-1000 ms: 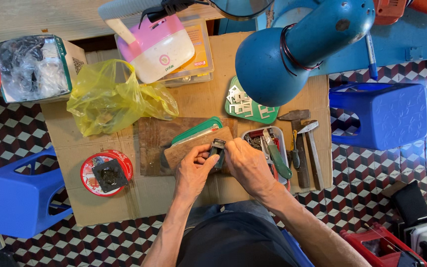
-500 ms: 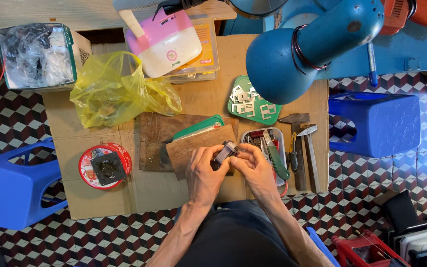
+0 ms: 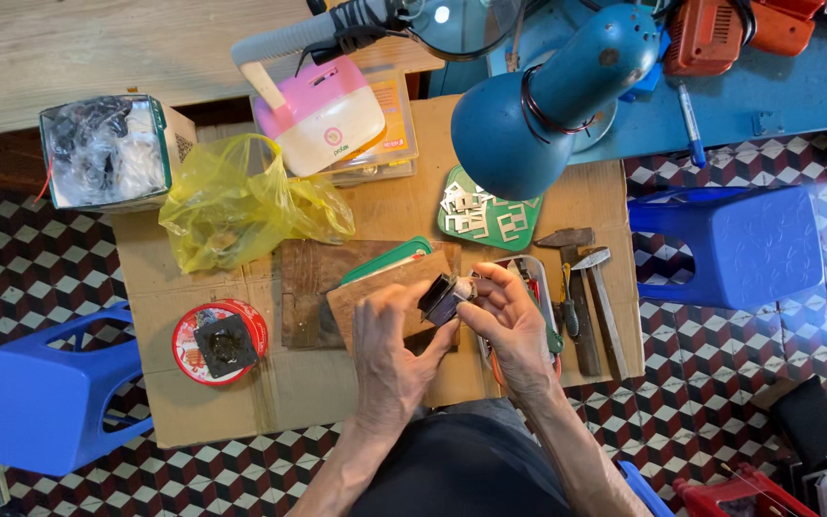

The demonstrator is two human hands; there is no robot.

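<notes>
Cardboard covers your low table [image 3: 567, 191], crowded with a yellow bag [image 3: 241, 206], a red tin [image 3: 219, 341], hammers [image 3: 581, 287] and a blue lamp [image 3: 547, 105] overhead. Your left hand [image 3: 390, 354] and right hand [image 3: 509, 321] both pinch a small dark part [image 3: 442, 295] above the wooden board [image 3: 313, 287].
</notes>
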